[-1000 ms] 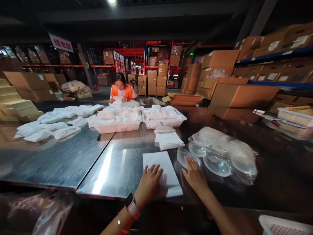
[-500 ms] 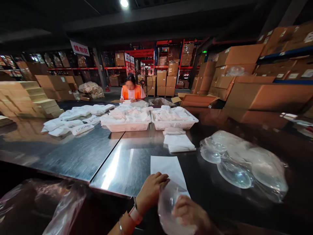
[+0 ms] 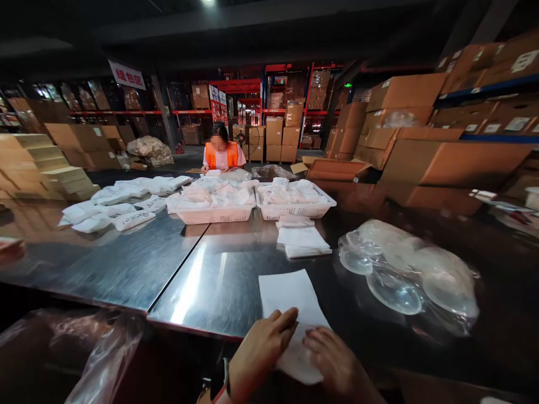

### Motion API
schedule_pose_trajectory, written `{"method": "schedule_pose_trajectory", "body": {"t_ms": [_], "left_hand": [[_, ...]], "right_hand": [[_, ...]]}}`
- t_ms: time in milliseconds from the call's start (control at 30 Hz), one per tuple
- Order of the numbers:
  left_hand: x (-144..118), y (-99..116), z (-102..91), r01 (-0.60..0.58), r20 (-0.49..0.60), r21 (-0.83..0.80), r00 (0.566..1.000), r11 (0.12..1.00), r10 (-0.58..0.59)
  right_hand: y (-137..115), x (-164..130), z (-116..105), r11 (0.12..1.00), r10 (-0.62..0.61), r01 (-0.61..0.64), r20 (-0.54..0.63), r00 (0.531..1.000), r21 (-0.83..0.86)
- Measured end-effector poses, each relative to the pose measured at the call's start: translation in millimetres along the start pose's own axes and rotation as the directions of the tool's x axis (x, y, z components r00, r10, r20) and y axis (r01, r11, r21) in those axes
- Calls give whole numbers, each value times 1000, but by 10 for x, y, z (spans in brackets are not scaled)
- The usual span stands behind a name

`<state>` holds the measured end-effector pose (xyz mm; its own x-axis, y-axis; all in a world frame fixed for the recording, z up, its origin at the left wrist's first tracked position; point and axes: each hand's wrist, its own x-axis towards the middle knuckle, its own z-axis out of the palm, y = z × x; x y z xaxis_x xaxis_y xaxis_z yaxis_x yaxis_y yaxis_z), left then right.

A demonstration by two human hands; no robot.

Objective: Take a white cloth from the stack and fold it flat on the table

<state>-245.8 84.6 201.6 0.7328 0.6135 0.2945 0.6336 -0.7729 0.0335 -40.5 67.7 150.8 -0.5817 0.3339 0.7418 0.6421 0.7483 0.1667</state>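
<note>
**Both hands on a clear pad at the desk's near edge**

A clear, rounded pad (image 3: 297,359) lies at the near edge of the steel desk (image 3: 126,264), partly over the lower end of a white paper sheet (image 3: 290,294). The left hand (image 3: 259,350) has its fingers curled down onto the pad's left side, thumb stretched toward the sheet; a watch sits on that wrist. The right hand (image 3: 334,362) closes over the pad's right side, fingers bent and touching it. Whether either hand truly pinches the pad, I cannot tell.

Just right of the sheet lies a clear plastic bag of more transparent pads (image 3: 408,275), well within reach. Beyond the sheet is a small stack of white sheets (image 3: 303,241), and behind that two white baskets (image 3: 295,209) heaped with white packets. White pouches (image 3: 118,210) are spread over the desk's far left. At the far end a person in an orange vest (image 3: 221,154) is seated, with cardboard boxes (image 3: 421,151) on shelves to the right.
</note>
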Motion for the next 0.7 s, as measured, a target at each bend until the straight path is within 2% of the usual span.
{"method": "schedule_pose_trajectory", "body": {"t_ms": [67,133,200,267,300,367,467,533,633,700], "left_hand": [[23,70,92,-15,-13,52,1000,999,16],[55,146,218,-2,-60,92,998,996,8],[87,220,333,67,-118,102,991,993,-54],[113,289,403,118,-161,92,982,989,-102],[123,320,419,116,-181,93,979,989,-98],[144,378,415,79,-220,106,974,991,-54],[177,425,350,49,-238,123,971,991,-19],[186,410,283,30,-204,128,979,991,-3],[151,319,158,-27,-158,92,987,995,41],[110,244,60,10,-140,46,990,999,-4]], "right_hand": [[-25,9,22,991,37,-44,-65,997,-127],[-77,60,30,956,130,-144,-71,989,-257],[-150,132,19,904,212,-202,-17,977,-376],[-220,190,1,848,270,-208,60,961,-487],[-244,202,-2,816,307,-216,85,948,-537],[-260,184,19,759,347,-243,59,936,-604],[-192,84,112,800,195,-146,22,981,-582],[-100,28,177,860,70,-16,87,994,-510],[51,56,214,908,51,31,184,982,-418],[120,146,195,945,11,57,206,978,-322]]}}
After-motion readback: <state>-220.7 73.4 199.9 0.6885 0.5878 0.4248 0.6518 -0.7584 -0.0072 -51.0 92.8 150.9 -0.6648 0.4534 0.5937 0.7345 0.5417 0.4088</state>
